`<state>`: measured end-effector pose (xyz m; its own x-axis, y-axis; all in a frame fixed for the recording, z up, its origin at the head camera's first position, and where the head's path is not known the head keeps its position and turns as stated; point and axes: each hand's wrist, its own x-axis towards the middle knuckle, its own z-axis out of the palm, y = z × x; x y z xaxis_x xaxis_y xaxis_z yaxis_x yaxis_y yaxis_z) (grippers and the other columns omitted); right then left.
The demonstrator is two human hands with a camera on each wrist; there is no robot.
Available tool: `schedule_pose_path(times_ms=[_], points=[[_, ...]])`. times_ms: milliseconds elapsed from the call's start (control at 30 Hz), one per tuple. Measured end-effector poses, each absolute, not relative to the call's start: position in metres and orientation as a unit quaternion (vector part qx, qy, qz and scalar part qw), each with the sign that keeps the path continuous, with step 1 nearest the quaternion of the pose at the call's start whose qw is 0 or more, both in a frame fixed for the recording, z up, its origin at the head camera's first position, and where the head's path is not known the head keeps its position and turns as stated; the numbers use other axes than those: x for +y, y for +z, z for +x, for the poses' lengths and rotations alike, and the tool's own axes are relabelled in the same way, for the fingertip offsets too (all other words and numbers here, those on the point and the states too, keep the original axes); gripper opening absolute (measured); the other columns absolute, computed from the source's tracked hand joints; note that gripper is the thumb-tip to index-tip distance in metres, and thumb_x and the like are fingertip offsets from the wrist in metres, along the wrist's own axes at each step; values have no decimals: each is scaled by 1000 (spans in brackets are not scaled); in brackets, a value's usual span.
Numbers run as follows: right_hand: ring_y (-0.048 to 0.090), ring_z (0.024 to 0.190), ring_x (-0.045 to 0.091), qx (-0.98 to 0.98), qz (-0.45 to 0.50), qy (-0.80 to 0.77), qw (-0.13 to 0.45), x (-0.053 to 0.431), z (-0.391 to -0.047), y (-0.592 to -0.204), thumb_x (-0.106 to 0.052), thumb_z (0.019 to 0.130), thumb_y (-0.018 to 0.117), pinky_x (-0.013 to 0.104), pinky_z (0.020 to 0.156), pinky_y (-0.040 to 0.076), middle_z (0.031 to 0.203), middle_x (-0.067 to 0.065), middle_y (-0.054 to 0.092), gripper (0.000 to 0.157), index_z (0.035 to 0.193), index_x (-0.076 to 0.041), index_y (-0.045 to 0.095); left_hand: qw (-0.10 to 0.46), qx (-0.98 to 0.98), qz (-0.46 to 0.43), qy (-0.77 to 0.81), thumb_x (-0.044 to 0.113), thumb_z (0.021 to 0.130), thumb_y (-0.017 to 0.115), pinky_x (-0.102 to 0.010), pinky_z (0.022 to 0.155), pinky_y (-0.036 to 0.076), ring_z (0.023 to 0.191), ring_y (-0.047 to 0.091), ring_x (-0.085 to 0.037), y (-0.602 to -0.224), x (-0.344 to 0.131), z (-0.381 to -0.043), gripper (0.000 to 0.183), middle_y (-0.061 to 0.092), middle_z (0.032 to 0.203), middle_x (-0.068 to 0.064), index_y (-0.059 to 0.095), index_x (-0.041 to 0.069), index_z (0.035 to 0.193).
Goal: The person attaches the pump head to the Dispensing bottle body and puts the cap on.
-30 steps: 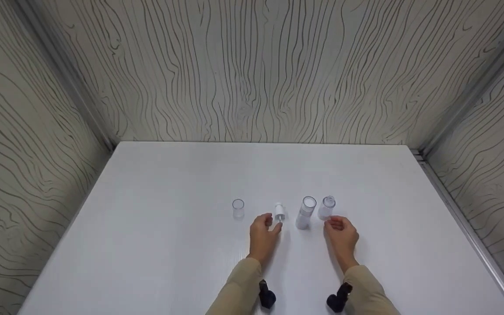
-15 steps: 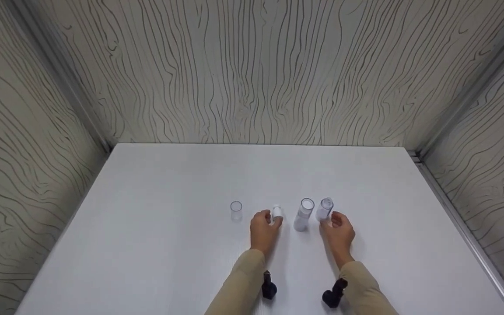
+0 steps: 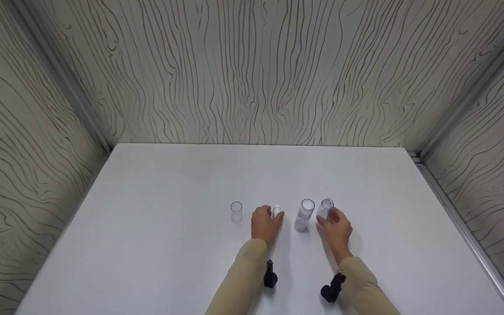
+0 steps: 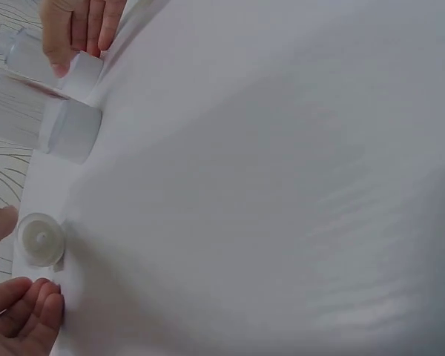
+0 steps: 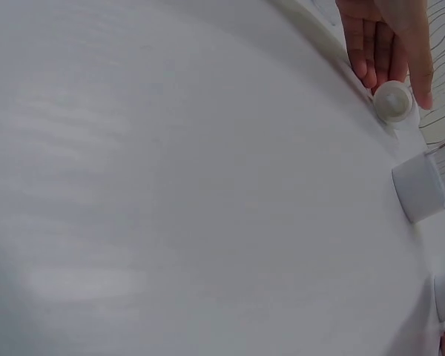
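Observation:
A white pump head (image 3: 277, 210) lies on the table, its round open end (image 4: 41, 239) facing me in the left wrist view. My left hand (image 3: 266, 224) spans it with thumb on one side and fingers on the other; the left wrist view shows a narrow gap below it. A clear bottle with a white base (image 3: 324, 207) stands to the right. The thumb and curled fingers of my right hand (image 3: 336, 228) grip it low down. Between the hands stands a taller clear tube with a white lower part (image 3: 304, 214), touched by neither.
A small clear cap (image 3: 236, 211) stands left of my left hand. All these things are on a white table (image 3: 169, 245). Its back edge meets a wood-grain patterned wall (image 3: 243, 74), with similar walls at both sides.
My left hand has moved slightly forward, its thumb now overlapping the pump head. My right hand has moved forward and left, its fingers coming round the clear bottle. The objects stay put.

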<state>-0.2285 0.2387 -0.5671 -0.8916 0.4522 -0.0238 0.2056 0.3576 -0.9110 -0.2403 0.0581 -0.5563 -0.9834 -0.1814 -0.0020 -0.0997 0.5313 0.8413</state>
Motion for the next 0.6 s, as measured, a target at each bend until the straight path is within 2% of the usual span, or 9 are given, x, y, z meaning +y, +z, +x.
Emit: schedule_pose_path(times_ms=[333,600], points=[[56,122,45,-824,-204,515,120,238,-233,-565,-4,86,67,46,107,48,130,34,55,46,127,12,52,40,-884,73,-461,22,84,73,-33,76,55,79,58,-16,-556,58,-245,26,66,85,-9,69,-1,96],[57,121,44,-824,-206,515,113,238,-234,-567,-6,88,65,47,106,49,128,34,57,42,125,11,53,35,-879,75,-469,20,84,73,-31,73,56,75,60,-14,-556,57,-246,22,68,82,-8,71,0,93]])
